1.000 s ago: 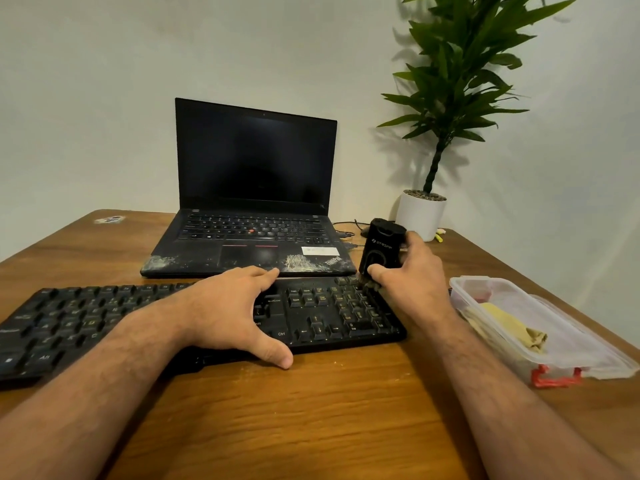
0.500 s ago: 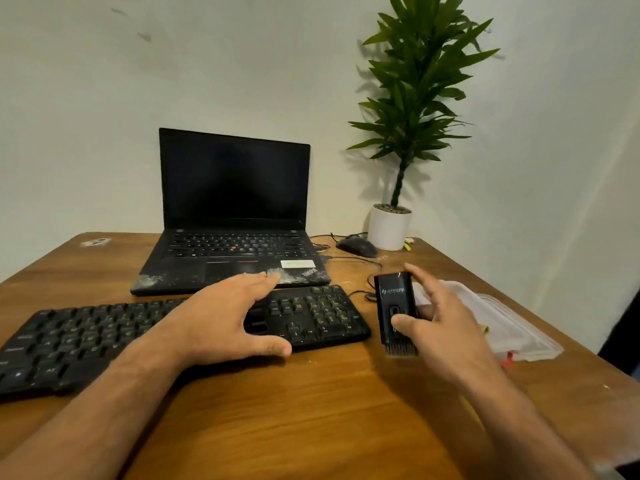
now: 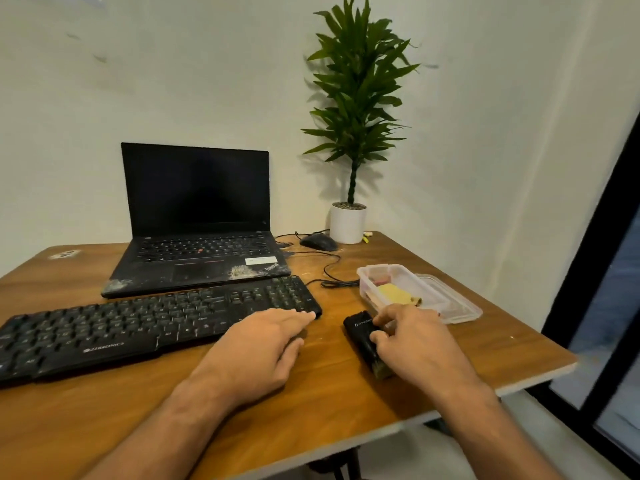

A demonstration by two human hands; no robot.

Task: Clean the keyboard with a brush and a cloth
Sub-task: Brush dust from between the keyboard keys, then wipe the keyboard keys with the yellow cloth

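Note:
A black external keyboard (image 3: 149, 323) lies across the wooden table (image 3: 311, 427), in front of the laptop. My left hand (image 3: 263, 351) rests flat at the keyboard's right front corner, fingertips touching its edge. To the right, the black brush (image 3: 362, 341) lies on the table with its bristles toward me. My right hand (image 3: 415, 344) holds it, thumb and fingers curled round its body. A yellow cloth (image 3: 398, 294) sits inside a clear plastic box (image 3: 429, 292) just behind that hand.
An open black laptop (image 3: 197, 237) stands behind the keyboard. A mouse (image 3: 318, 242) and its cable lie at the back right, beside a potted plant (image 3: 349, 202). The box lid (image 3: 460, 310) lies beside the box. The table's right edge is near the box.
My right hand carried the brush off the keyboard's right end and set it down on the table to the right. My left hand slid to the keyboard's right front corner.

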